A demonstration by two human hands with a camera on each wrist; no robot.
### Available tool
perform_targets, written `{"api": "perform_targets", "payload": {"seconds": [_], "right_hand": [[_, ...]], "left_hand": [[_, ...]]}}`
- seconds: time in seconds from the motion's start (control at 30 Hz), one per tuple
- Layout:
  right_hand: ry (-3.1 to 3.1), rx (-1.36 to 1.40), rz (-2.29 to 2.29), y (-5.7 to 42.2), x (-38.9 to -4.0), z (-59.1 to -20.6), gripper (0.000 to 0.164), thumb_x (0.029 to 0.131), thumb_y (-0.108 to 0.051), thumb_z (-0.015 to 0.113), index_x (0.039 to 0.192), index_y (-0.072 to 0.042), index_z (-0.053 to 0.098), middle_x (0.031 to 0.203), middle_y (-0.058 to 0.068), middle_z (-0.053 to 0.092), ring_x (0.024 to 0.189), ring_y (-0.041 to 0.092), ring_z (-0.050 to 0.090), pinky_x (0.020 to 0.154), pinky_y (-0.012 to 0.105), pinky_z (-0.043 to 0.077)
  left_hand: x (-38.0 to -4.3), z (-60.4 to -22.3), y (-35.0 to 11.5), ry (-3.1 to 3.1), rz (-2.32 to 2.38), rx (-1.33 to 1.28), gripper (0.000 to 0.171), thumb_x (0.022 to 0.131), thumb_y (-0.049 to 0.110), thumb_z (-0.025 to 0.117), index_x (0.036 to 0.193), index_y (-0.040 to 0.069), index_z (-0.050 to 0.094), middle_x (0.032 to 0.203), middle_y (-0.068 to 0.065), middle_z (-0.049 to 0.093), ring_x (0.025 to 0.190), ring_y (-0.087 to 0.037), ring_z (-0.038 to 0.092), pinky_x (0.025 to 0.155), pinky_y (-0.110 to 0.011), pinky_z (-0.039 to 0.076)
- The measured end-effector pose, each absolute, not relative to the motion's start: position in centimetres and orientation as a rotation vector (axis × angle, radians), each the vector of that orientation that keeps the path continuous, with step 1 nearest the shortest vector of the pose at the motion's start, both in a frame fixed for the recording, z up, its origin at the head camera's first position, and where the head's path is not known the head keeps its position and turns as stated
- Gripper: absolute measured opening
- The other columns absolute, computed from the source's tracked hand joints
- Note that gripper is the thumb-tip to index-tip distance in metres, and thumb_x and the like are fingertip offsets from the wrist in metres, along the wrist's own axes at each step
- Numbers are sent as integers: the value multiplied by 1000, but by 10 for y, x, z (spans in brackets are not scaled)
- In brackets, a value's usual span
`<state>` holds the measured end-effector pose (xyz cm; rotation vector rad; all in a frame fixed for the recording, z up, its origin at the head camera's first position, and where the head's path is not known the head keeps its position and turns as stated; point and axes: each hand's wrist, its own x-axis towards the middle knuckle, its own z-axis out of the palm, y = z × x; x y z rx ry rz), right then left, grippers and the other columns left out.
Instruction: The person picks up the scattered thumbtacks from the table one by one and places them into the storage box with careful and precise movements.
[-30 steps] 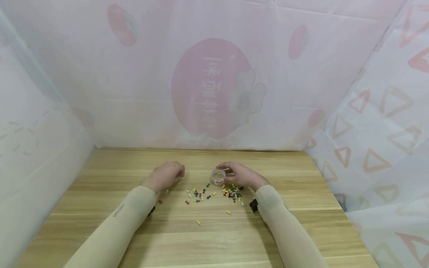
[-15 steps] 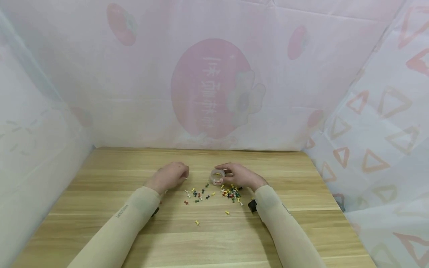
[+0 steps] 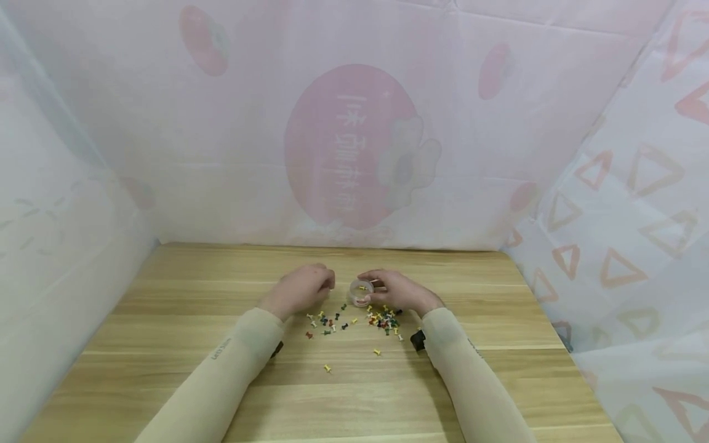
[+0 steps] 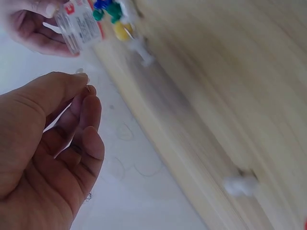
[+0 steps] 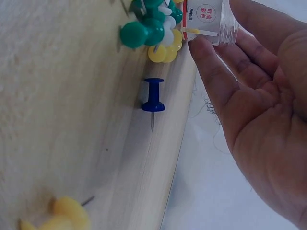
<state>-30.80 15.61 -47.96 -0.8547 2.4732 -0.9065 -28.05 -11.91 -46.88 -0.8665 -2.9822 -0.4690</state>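
Observation:
My left hand (image 3: 301, 288) is left of a small clear plastic jar (image 3: 361, 302), above the table. In the left wrist view, its thumb and forefinger pinch a push pin (image 4: 80, 71); a pale head and thin needle peek out, the rest hidden by the fingertips. My right hand (image 3: 400, 290) grips the jar from the right, thumb on the near side and fingers on the far side. The jar stands on the table with its label (image 5: 205, 13) showing in the right wrist view. A yellow push pin (image 3: 362, 288) lies inside it.
A heap of mixed push pins (image 3: 384, 319) lies just in front of the jar. More loose pins (image 3: 327, 323) are scattered to its left. Single yellow pins (image 3: 327, 368) lie nearer the front. A patterned cloth (image 3: 354, 234) hangs behind the wooden table (image 3: 354, 400).
My left hand has moved right toward the jar, carrying the pinched push pin. Its forearm now covers the white and red pins at the left. My right hand and the jar stay put.

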Motion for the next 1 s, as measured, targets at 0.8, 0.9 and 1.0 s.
{"api": "perform_targets", "payload": {"seconds": [0.8, 0.9, 1.0], "right_hand": [[2478, -854, -937, 159, -306, -484, 58, 101, -20, 68, 155, -16, 48, 156, 5, 49, 134, 24, 55, 106, 36, 49], [2476, -849, -947, 159, -306, -484, 58, 100, -23, 68, 155, -16, 48, 157, 6, 49, 135, 25, 55, 107, 38, 49], [2467, -838, -955, 158, -305, -483, 59, 100, -23, 69, 155, -15, 48, 157, 7, 48, 136, 25, 54, 108, 39, 48]], "left_hand": [[-279, -465, -68, -2897, -491, -974, 13, 100, 18, 67, 112, 15, 71, 104, 5, 66, 94, -13, 61, 83, -30, 55], [-280, -467, -65, -2908, -468, -974, 14, 101, 19, 66, 114, 16, 71, 104, 5, 66, 96, -14, 61, 83, -30, 56], [-281, -468, -64, -2914, -455, -979, 15, 102, 20, 66, 115, 16, 71, 105, 5, 66, 98, -14, 62, 84, -31, 56]]}}
